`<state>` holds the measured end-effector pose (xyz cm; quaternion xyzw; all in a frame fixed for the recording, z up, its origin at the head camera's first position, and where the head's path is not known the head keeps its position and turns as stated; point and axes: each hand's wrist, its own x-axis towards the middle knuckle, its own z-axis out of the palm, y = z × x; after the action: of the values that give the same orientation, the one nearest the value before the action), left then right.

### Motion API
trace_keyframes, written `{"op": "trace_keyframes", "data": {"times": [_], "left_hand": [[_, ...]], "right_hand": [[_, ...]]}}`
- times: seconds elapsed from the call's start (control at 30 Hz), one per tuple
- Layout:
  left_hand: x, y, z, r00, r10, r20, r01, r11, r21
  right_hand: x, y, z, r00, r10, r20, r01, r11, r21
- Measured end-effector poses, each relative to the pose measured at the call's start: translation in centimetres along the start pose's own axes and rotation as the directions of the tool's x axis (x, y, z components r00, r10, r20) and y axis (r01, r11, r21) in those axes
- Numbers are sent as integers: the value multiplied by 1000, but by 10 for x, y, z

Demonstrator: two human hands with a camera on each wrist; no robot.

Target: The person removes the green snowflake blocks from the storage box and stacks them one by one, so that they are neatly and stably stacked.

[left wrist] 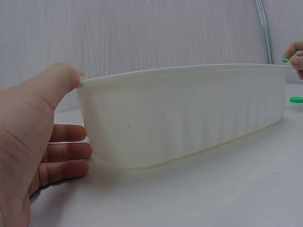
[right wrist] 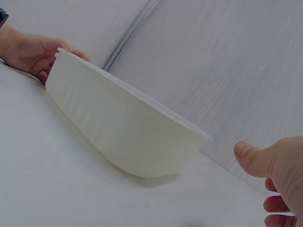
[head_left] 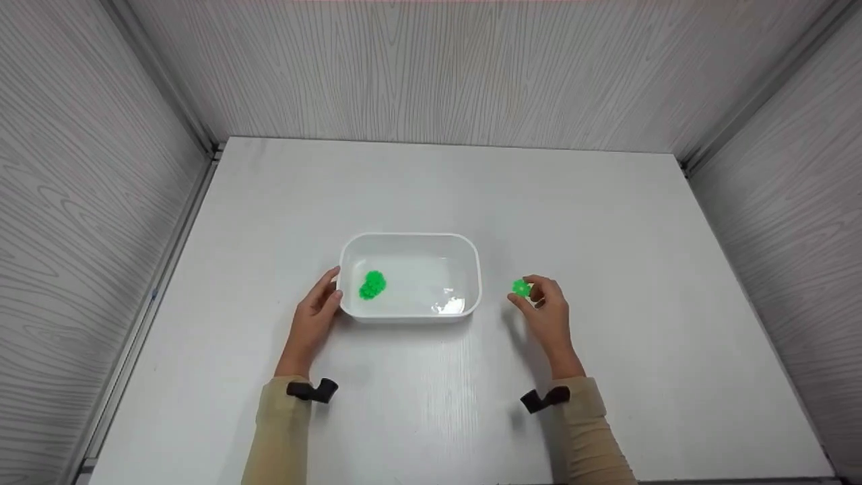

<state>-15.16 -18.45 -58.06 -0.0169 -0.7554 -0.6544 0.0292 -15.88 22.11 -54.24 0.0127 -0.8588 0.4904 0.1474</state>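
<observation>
A white plastic tub [head_left: 411, 317] with rounded corners stands on the table. At its left end my left hand [head_left: 315, 322] holds it, the thumb at the rim and several fingers [left wrist: 68, 152] curled by the end wall. Green flower-shaped pieces [head_left: 372, 285] lie overlapping inside, toward the left. To the right of the tub, my right hand [head_left: 551, 315] pinches a green flower-shaped piece [head_left: 521, 287] between thumb and fingers. In the left wrist view another green piece [left wrist: 296, 100] shows below that hand. The right wrist view shows the right thumb [right wrist: 255, 158], with the piece out of sight.
The white tabletop [head_left: 431, 188] is enclosed by pale wood-grain panels [head_left: 431, 74] at the back and both sides. Metal rails [head_left: 158, 296] run along the side edges. A black band with a mount [head_left: 313, 391] sits on each sleeved wrist.
</observation>
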Motion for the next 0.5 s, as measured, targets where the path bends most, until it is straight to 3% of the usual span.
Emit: {"op": "trace_keyframes", "data": {"times": [0.23,0.5], "left_hand": [[-2,0,2,999,-35,-15,35,999,10],[-1,1,0,1000,3,5,-3,1000,10]], "right_hand": [[-3,19,-12,994,106,-22,-106,994,-12],[1,29,-19,987,160,-30,-162,983,-83]]}}
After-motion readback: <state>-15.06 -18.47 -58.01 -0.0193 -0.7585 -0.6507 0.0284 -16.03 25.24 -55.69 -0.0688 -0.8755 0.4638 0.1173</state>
